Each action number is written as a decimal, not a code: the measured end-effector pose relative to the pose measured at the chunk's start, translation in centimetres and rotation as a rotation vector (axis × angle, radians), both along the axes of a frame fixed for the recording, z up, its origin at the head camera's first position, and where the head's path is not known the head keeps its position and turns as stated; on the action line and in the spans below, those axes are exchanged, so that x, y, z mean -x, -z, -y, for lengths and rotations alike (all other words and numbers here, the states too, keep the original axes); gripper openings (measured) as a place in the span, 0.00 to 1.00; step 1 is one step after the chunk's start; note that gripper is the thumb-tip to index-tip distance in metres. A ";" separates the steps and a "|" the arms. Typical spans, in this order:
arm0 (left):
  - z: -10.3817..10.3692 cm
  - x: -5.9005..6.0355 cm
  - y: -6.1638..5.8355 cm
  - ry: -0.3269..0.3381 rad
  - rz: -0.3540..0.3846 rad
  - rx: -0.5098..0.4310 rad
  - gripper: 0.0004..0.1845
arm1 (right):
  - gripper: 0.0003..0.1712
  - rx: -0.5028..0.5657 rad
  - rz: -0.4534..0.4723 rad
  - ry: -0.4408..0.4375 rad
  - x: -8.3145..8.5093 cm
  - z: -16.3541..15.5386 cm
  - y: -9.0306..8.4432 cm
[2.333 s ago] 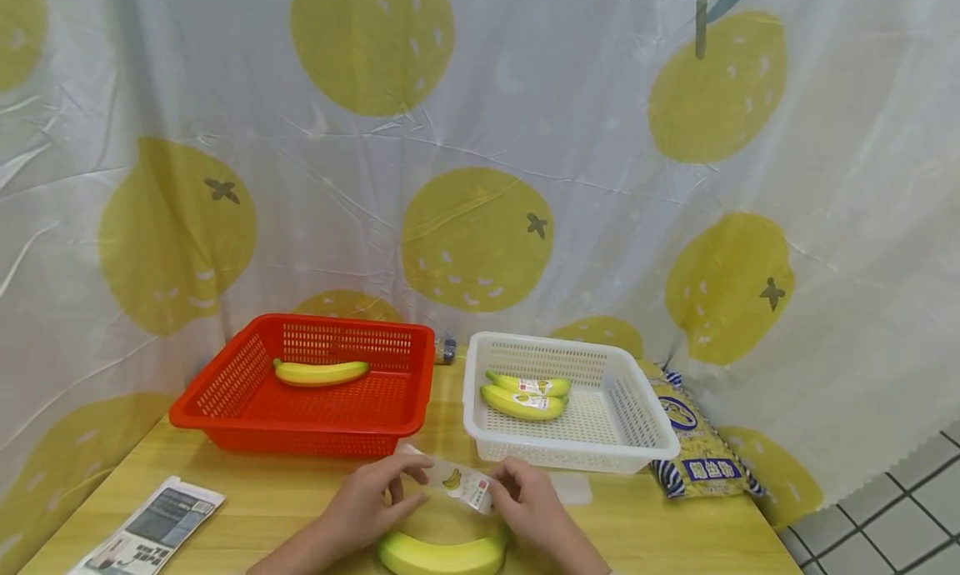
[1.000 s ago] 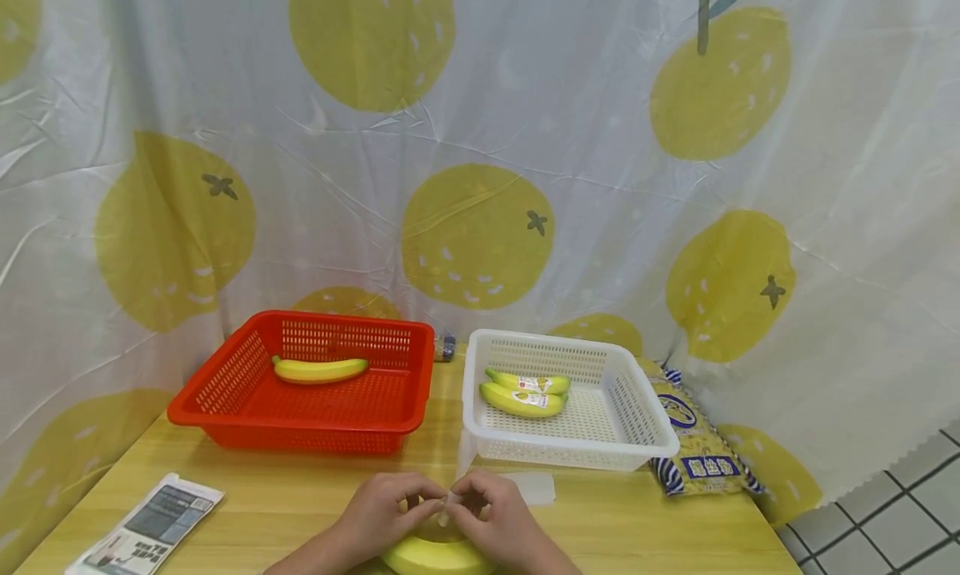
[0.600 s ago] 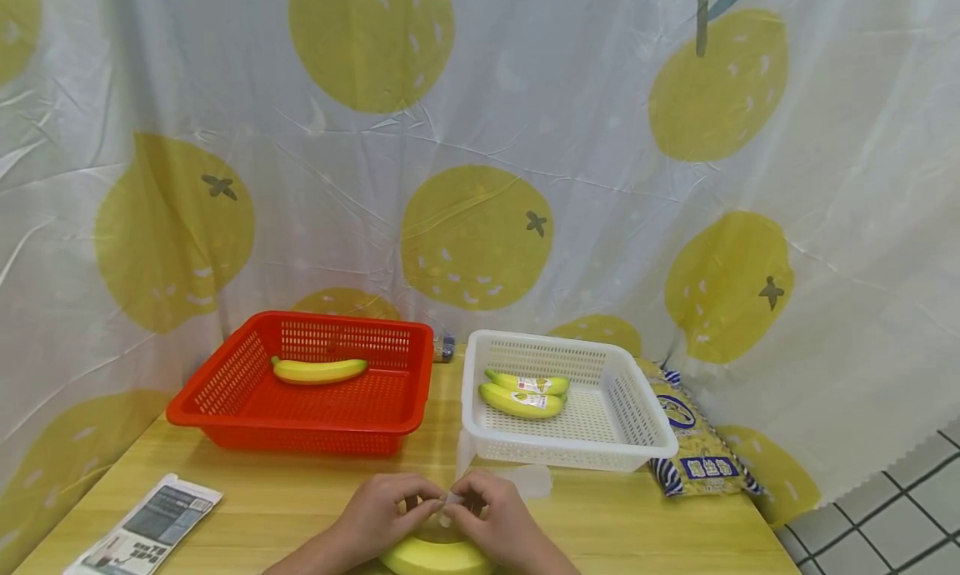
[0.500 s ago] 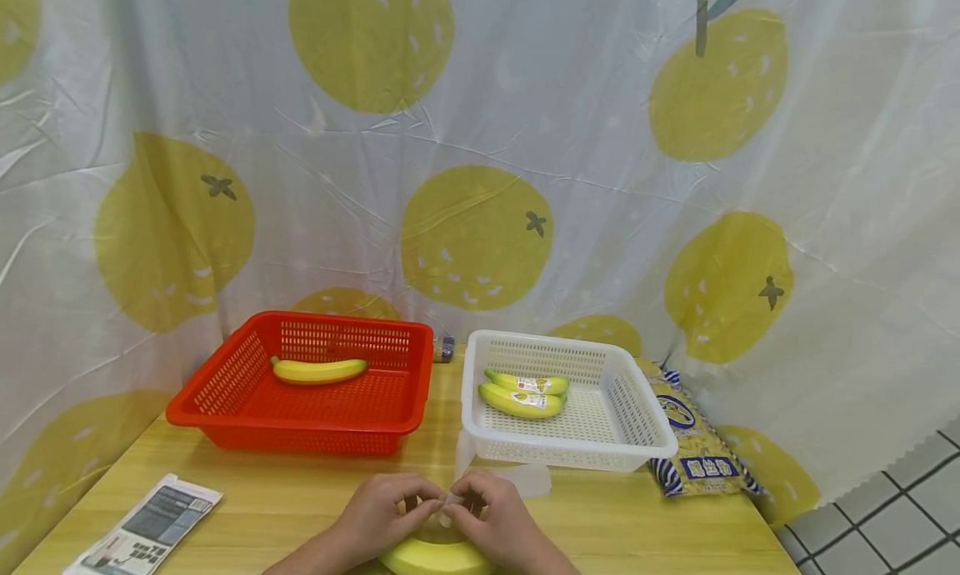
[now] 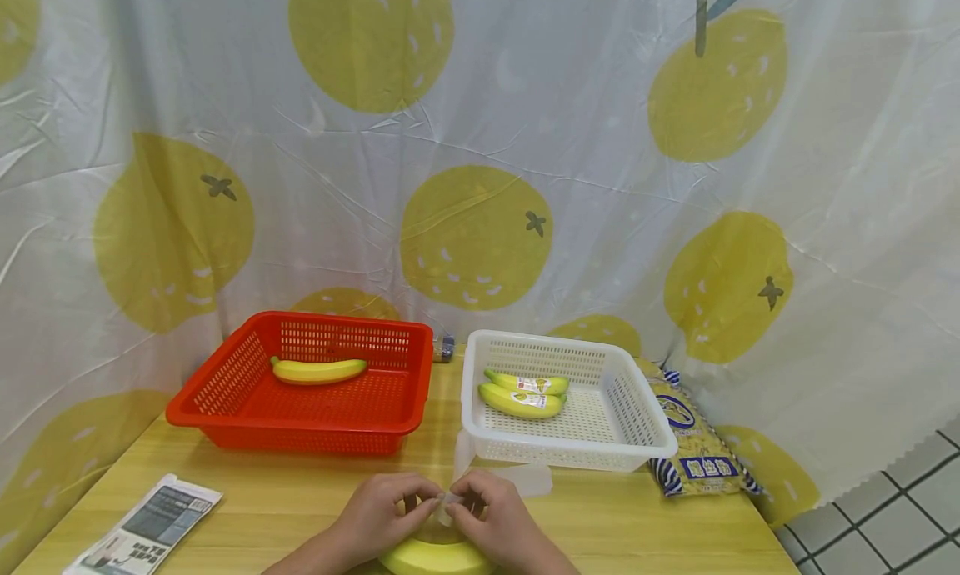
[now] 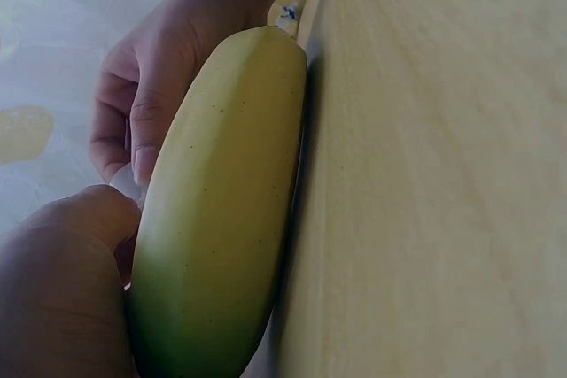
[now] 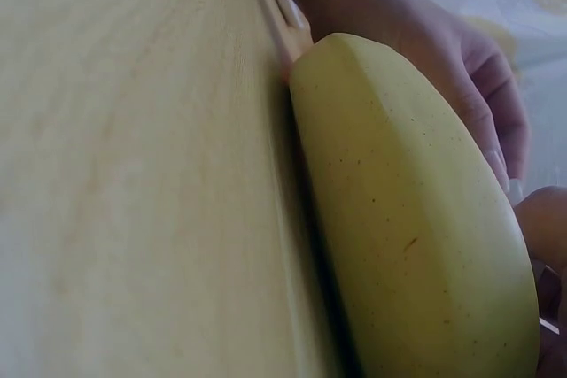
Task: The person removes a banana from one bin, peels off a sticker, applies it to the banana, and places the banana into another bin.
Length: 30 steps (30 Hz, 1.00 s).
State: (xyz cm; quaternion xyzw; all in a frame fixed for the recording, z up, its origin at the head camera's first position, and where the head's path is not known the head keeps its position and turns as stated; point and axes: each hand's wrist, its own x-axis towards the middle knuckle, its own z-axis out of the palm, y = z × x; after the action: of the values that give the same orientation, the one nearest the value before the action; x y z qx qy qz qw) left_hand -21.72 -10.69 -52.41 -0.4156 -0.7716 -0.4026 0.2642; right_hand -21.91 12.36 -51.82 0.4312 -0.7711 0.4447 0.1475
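Observation:
Low in the head view, my left hand (image 5: 431, 502) and right hand (image 5: 461, 502) meet fingertip to fingertip. Together they pinch a small whitish sticker (image 5: 448, 498) just above a yellow-green banana (image 5: 433, 558) lying at the table's near edge. The hands hide most of that banana. The left wrist view shows the banana (image 6: 221, 219) on the wooden table, with my left hand (image 6: 53, 289) close beside it and the right hand's fingers (image 6: 142, 112) curled behind it. In the right wrist view the banana (image 7: 416, 227) fills the frame, with fingers (image 7: 461, 77) beyond it.
A red basket (image 5: 292, 422) at the back left holds one bare banana (image 5: 318, 370). A white basket (image 5: 570, 452) to its right holds two labelled bananas (image 5: 525, 396). A clear film piece (image 5: 528, 479) lies before it. A printed leaflet (image 5: 146, 535) lies front left, and a snack bag (image 5: 697, 446) far right.
About two seconds ago the hands held a printed label stretched between them; they have since closed together over the banana. The clear film has shifted left. Over the last second nothing visibly moves.

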 end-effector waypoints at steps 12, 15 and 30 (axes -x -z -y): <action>-0.1 0.0 0.0 -0.029 -0.045 -0.014 0.14 | 0.09 -0.019 -0.014 0.037 -0.1 -0.2 -0.4; -0.1 0.0 0.1 -0.025 -0.050 -0.021 0.15 | 0.08 -0.013 0.003 0.045 -0.1 -0.2 -0.3; 0.1 0.0 0.0 -0.035 -0.055 -0.028 0.15 | 0.04 -0.026 0.063 0.104 0.0 -0.1 -0.3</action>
State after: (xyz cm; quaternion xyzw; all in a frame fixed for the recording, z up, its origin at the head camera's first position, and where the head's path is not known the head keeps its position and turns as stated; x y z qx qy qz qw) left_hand -21.74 -10.75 -52.45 -0.4093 -0.7655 -0.3968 0.2982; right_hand -21.94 12.48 -51.50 0.3782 -0.8023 0.4398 0.1406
